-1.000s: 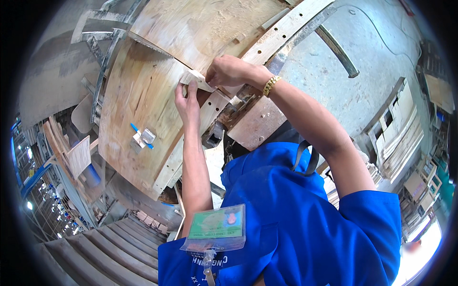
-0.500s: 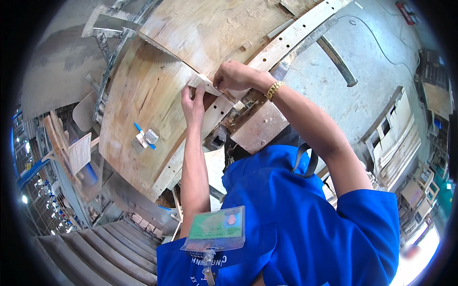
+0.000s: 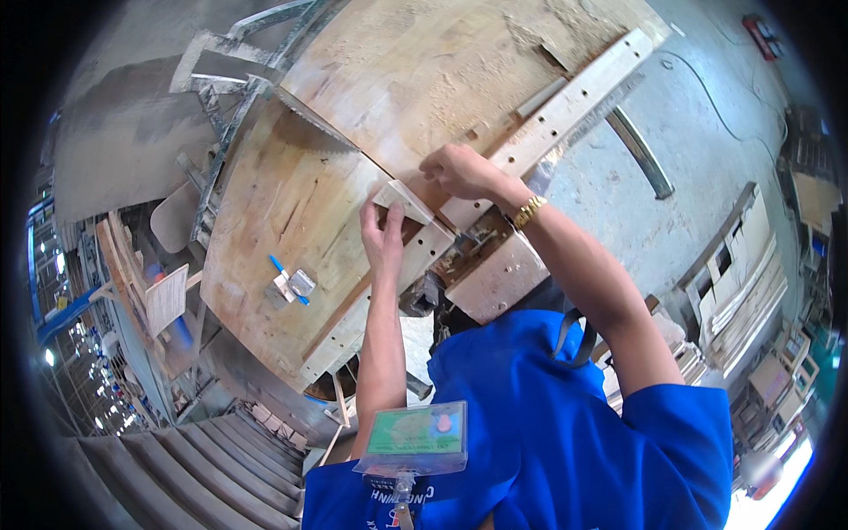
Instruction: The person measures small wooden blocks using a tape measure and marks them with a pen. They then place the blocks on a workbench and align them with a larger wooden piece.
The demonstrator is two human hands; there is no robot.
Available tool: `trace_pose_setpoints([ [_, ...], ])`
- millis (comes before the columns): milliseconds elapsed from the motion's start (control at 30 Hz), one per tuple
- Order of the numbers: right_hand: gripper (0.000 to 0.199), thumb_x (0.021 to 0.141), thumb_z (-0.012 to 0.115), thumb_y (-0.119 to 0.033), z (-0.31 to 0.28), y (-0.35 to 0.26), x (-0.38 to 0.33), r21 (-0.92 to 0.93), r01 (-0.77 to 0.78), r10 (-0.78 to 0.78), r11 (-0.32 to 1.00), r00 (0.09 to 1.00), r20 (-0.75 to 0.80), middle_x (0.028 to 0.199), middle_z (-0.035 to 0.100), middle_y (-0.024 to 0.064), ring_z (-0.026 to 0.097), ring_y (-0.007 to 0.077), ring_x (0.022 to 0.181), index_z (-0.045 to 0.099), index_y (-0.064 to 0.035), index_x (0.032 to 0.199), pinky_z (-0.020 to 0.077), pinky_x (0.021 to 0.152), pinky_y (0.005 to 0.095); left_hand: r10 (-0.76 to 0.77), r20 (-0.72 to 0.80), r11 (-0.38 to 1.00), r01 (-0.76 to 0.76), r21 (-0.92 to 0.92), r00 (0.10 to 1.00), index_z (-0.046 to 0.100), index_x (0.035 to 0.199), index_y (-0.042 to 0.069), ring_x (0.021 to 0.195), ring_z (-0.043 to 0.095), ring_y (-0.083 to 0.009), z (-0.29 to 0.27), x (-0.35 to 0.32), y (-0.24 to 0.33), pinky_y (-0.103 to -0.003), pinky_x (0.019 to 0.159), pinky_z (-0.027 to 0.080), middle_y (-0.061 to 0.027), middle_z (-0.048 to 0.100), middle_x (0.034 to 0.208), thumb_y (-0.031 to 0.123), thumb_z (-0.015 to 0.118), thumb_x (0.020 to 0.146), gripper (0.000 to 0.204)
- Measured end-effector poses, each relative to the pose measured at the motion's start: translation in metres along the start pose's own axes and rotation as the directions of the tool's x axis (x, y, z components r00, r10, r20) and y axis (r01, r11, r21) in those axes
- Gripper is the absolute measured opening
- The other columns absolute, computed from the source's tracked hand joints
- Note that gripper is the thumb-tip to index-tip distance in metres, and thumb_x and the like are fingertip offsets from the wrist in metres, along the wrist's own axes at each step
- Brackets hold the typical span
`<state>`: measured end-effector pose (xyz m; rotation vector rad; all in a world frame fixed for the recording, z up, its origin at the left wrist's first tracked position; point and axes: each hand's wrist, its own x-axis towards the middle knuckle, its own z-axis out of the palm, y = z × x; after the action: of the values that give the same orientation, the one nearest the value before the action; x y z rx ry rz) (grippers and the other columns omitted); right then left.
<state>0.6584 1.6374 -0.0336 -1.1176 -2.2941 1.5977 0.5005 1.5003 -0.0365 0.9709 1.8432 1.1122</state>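
Note:
My left hand (image 3: 383,234) grips a small pale wood block (image 3: 412,205) between thumb and fingers, by the slot in the wooden work table (image 3: 256,208). Just beyond it to the right is my right hand (image 3: 459,172), its fingers curled inward above the table and apart from the block. Whatever those fingertips may hold is hidden. A toothed saw blade (image 3: 320,125) shows along the slot, farther left. The long pale strip with dark holes (image 3: 556,119) runs along the table edge, beside my right wrist.
A blue pen-like tool (image 3: 277,263) lies with a small block and a silvery piece on the table's left part. Sawdust (image 3: 459,79) covers the far part. Wood boards (image 3: 738,283) are stacked on the right. A metal frame (image 3: 216,132) stands at the far left.
My right hand has pulled away from the wood block, while the left still holds it. The whole view has shifted a little, so the table sits lower and farther right.

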Motion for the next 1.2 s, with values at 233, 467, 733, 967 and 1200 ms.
trace_pose_setpoints([
  [233, 0.032, 0.084, 0.057, -0.014, 0.004, -0.022, -0.009, 0.085, -0.034, 0.018, 0.996, 0.983, 0.182, 0.097, 0.068, 0.0198, 0.067, 0.0324, 0.087, 0.065, -0.0035, 0.113, 0.0522, 0.077, 0.0390, -0.060, -0.069, 0.996, 0.064, 0.054, 0.996, 0.052, 0.128, 0.003, 0.112, 0.053, -0.0187, -0.005, -0.006, 0.004, -0.030, 0.090, 0.046, -0.0096, 0.049, 0.124, 0.025, 0.066, 0.089, 0.046],
  [467, 0.030, 0.083, 0.064, -0.023, 0.011, -0.029, -0.019, 0.102, -0.028, 0.016, 0.994, 0.993, 0.119, 0.087, 0.067, 0.0192, 0.067, 0.0333, 0.079, 0.066, -0.0065, 0.108, 0.0519, 0.072, 0.0405, -0.100, -0.027, 0.983, 0.095, -0.155, 0.995, 0.052, 0.125, 0.002, 0.107, 0.055, -0.0185, 0.000, -0.001, 0.009, -0.030, 0.088, 0.047, -0.0087, 0.048, 0.123, 0.012, 0.070, 0.085, 0.045],
  [733, 0.034, 0.082, 0.066, -0.025, 0.002, -0.041, -0.007, 0.123, -0.174, 0.140, 0.977, 0.959, 0.248, 0.090, 0.068, 0.0202, 0.067, 0.0348, 0.084, 0.066, -0.0059, 0.110, 0.0517, 0.076, 0.0385, -0.090, -0.087, 0.987, 0.077, -0.138, 0.992, 0.051, 0.126, 0.001, 0.111, 0.055, -0.0228, 0.001, -0.002, 0.003, -0.033, 0.091, 0.049, -0.0124, 0.050, 0.122, 0.011, 0.071, 0.083, 0.049],
  [967, 0.036, 0.083, 0.070, -0.025, 0.001, -0.040, -0.003, 0.128, -0.282, 0.230, 0.951, 0.920, 0.319, 0.097, 0.070, 0.0168, 0.070, 0.0294, 0.087, 0.066, -0.0024, 0.110, 0.0536, 0.076, 0.0363, -0.143, -0.053, 0.969, 0.129, -0.210, 0.988, 0.049, 0.125, -0.002, 0.112, 0.055, -0.0235, 0.000, -0.002, 0.006, -0.032, 0.091, 0.051, -0.0136, 0.046, 0.126, 0.012, 0.072, 0.082, 0.052],
  [1200, 0.039, 0.083, 0.071, -0.025, 0.003, -0.044, -0.004, 0.078, -0.224, 0.193, 0.971, 0.938, 0.289, 0.097, 0.069, 0.0153, 0.070, 0.0254, 0.090, 0.062, -0.0019, 0.113, 0.0542, 0.075, 0.0344, -0.201, -0.066, 0.962, 0.185, -0.201, 0.977, 0.051, 0.125, -0.001, 0.113, 0.055, -0.0283, -0.002, -0.004, 0.011, -0.034, 0.092, 0.047, -0.0148, 0.050, 0.125, 0.015, 0.075, 0.079, 0.054],
])
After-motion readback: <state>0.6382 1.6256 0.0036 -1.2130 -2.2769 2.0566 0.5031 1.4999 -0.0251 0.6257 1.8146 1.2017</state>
